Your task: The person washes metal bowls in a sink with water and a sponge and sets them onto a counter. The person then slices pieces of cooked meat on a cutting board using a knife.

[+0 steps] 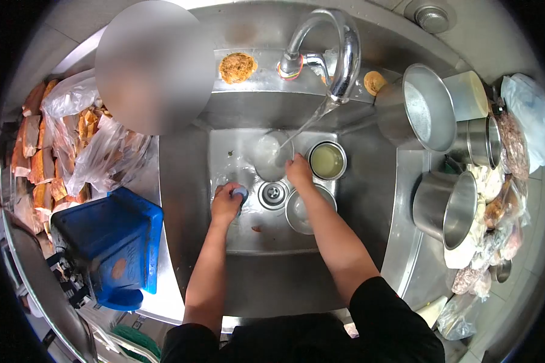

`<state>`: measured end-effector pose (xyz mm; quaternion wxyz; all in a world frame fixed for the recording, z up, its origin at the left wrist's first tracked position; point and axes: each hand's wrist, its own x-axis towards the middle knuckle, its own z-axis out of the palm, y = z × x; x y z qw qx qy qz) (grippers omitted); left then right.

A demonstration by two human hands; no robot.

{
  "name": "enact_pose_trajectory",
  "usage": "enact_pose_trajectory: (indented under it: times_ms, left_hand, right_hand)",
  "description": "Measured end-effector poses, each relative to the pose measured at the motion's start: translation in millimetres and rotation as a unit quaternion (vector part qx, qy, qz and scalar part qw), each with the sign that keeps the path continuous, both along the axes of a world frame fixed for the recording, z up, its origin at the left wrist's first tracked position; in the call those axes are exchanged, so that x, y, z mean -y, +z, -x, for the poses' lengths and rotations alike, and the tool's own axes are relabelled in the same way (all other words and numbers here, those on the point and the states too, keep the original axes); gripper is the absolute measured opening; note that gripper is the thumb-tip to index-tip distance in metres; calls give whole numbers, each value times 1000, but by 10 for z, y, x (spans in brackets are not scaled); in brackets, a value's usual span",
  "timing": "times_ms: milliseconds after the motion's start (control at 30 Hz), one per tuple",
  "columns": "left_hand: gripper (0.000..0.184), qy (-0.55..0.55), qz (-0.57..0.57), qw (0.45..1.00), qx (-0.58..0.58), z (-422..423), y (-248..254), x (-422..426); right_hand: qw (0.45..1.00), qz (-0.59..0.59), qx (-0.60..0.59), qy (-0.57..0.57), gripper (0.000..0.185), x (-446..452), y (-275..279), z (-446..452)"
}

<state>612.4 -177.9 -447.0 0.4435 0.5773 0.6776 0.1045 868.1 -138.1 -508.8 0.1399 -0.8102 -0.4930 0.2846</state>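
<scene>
My right hand (pixel 298 171) grips the rim of a clear round bowl (pixel 266 160) in the steel sink (pixel 224 236). A stream of water (pixel 312 121) from the curved faucet (pixel 348 60) runs into this bowl. Fingers curled, my left hand (pixel 225 204) holds a small pale scrubbing pad (pixel 241 192) low over the sink floor; its exact kind is hard to make out. Between the hands lies the drain (pixel 273 195). To the right stands a round steel container (pixel 327 161) with yellowish-green liquid. Another bowl (pixel 300 212) sits partly hidden under my right forearm.
Right of the sink are steel pots (pixel 445 209), a large tilted pot (pixel 427 106) and bagged food (pixel 496 224). A blue bin (pixel 130 242), plastic bags (pixel 112 157) and orange-brown chunks (pixel 39 163) crowd the left. A brown round scrubber (pixel 237 67) lies on the back ledge.
</scene>
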Motion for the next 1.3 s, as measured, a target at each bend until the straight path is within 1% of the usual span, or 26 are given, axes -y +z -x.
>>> enact_pose_trajectory:
  times_ms: [33,100,133,200,300,333,400,467,533,567,633,667,733,767,800,867,900,933,1000,1033,1067,1133,1167,1200,1267,1300]
  left_hand:
    - [29,17,-37,999,9,-92,59,-48]
    - [30,27,-124,991,27,-276,26,-155]
    - [31,37,-128,991,25,-407,39,-197]
    - [34,27,-126,992,15,-626,0,-271]
    - [37,-5,-150,989,-15,-874,-204,-261]
    - [37,-7,-152,988,-13,-962,-220,-257]
    - [35,42,-176,981,62,-1112,-241,-242]
    - [37,23,-188,977,95,-1185,-345,-234]
    - [41,-7,-158,969,189,-1231,-367,-224]
    - [41,-9,-158,968,193,-1248,-339,-207]
    - [39,-115,-102,951,268,-1243,-243,-170]
    - [39,-113,-103,951,269,-1193,-184,-175]
    - [33,-331,21,913,239,-987,-101,-204]
    - [27,-404,-45,892,198,-858,-93,-212]
    - [27,-402,-42,893,197,-793,-97,-247]
    - [30,-470,-69,880,-4,-673,-88,-353]
    - [33,-387,-188,902,16,-621,-309,-315]
    - [33,-387,-189,902,17,-666,-206,-348]
    - [39,-230,-131,959,97,-885,103,-398]
    - [38,-181,-138,961,157,-982,64,-362]
    - [38,-183,-138,960,163,-1067,31,-325]
    - [38,-98,-137,959,227,-1227,-37,-230]
    - [35,-110,-106,948,278,-1274,-76,-187]
    - [35,-113,-105,947,282,-1283,-112,-151]
    - [30,-327,-73,917,218,-1157,-284,-83]
    - [24,-445,-86,887,92,-1053,-388,-82]
  right_hand:
    - [1000,-5,2,1,29,34,74,-43]
    - [975,142,-165,-47,28,163,267,-87]
    - [976,139,-163,-43,28,233,399,-51]
    - [954,124,-256,-95,26,375,710,13]
    - [964,138,-229,-21,25,512,956,115]
    - [964,135,-227,-23,25,567,904,136]
    - [986,69,-135,62,23,658,694,154]
    - [982,90,-161,32,21,685,754,115]
    - [989,34,-131,66,21,680,788,60]
    - [989,34,-128,63,21,667,860,9]
    - [976,79,-202,-4,21,583,1068,-138]
    - [976,79,-201,-3,21,555,1129,-223]
    - [972,71,-222,-22,19,545,1243,-406]
    - [971,81,-224,-6,19,573,1268,-479]
    - [971,83,-226,-6,19,602,1273,-504]
    - [955,142,-255,43,18,679,1189,-507]
    - [951,145,-267,61,17,738,1126,-461]
    - [951,145,-267,61,17,789,1083,-391]
    - [959,130,-244,54,16,867,1029,-214]
    - [955,134,-261,38,17,883,1031,-174]
    - [957,134,-256,35,17,871,1033,-150]
    - [966,84,-242,34,18,846,1093,-145]
    - [971,88,-219,39,19,799,1149,-185]
    - [971,90,-222,15,19,775,1225,-252]
    - [976,110,-188,-22,18,703,1311,-383]
    - [975,108,-191,-20,18,698,1337,-385]
